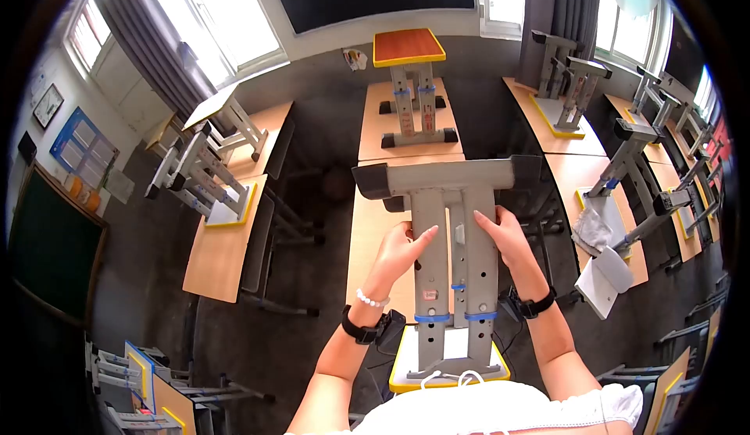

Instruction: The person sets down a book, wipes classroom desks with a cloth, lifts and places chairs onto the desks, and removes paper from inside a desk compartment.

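Observation:
An upside-down stool (457, 279) with grey metal legs and blue bands is close in front of my body, its yellow-edged white seat (402, 369) at the bottom and its black-capped foot bar at the top. My left hand (406, 251) grips the left leg, thumb on the near side. On the right leg, my right hand (504, 236) has its thumb against the side; its fingers are partly hidden behind the metal. Behind the stool runs a wooden desk (375, 236).
A stool with a red-brown seat (408, 47) stands upright on the desk ahead. Upturned stools rest on the left desk (215, 255) and the right desks (574, 169). A grey cloth (594, 229) lies at the right. A green board (55, 244) is at the far left.

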